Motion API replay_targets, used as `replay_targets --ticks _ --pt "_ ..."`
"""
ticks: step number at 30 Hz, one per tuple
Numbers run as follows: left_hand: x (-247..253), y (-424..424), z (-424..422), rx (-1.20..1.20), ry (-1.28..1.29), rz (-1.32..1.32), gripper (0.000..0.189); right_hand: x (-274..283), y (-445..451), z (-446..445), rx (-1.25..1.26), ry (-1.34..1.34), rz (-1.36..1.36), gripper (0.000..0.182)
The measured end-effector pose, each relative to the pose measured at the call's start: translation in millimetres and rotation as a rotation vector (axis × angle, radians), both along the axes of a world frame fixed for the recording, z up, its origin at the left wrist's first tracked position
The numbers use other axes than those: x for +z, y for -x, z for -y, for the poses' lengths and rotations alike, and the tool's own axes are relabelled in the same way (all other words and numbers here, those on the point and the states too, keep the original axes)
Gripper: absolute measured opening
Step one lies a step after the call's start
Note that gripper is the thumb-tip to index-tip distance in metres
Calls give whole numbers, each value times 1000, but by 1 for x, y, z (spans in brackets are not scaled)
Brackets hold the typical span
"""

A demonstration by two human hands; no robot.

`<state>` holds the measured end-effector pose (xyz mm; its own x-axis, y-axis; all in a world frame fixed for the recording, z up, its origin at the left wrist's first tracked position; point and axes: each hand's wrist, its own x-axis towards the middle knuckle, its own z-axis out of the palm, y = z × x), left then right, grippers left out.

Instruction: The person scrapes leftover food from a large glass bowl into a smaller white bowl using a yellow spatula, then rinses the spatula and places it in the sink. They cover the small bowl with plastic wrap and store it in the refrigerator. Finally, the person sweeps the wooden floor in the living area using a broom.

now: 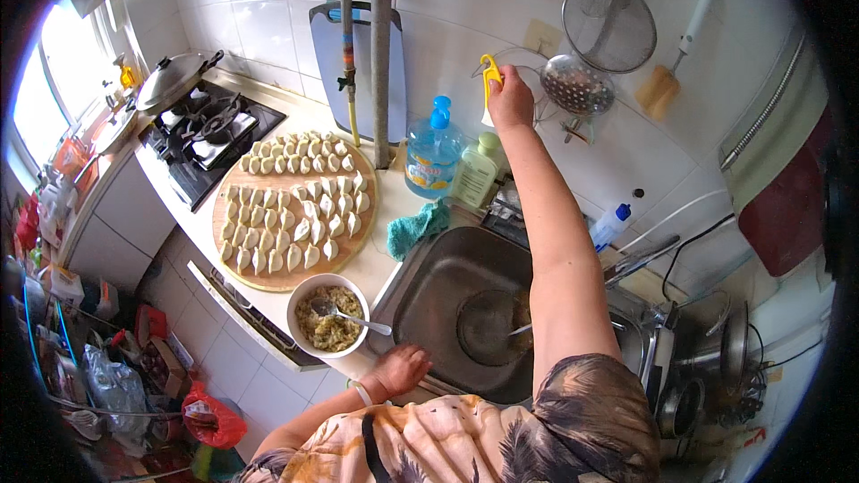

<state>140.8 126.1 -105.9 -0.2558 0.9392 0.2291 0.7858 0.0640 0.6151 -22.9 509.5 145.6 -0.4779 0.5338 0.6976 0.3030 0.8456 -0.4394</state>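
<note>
My right hand (511,99) is raised to the tiled wall and grips a small yellow-and-white utensil (492,77) with a hooked top. A wire rack (530,54) is right behind it; I cannot tell whether the hook touches the wire. My left hand (405,369) rests at the near edge of the sink (429,295), fingers loosely curled and holding nothing. Just beyond it stands a white bowl (293,322) of chopped filling (329,335) with a metal spoon (359,322) in it. Rows of raw dumplings (268,218) cover a round wooden board (369,181).
A blue pump bottle (433,154), a green-capped bottle (476,171) and a teal cloth (417,227) stand or lie behind the sink. Vertical pipes (381,60) rise before a cutting board (325,60). A strainer (609,25) and skimmer (577,85) hang right. The gas stove (215,127) is far left.
</note>
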Motion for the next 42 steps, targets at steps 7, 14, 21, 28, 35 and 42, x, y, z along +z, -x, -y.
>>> replay_targets --ticks 7,14,21,28,35,42 --pt "2 3 -2 -25 29 10 20 -39 12 -16 335 438 -658 25" --pt "-1 3 -3 -44 50 3 22 -14 20 -22 345 638 -1079 30" --pt "0 4 -1 -40 31 49 20 -18 23 -35 172 625 -911 24" --pt "5 3 -3 -29 41 89 21 -22 8 -29 192 495 -857 28" --pt "14 2 -7 -39 39 62 19 -70 -24 -1 180 555 -908 41" --pt "2 1 -1 34 25 40 19 -143 -165 148 611 759 -433 33"
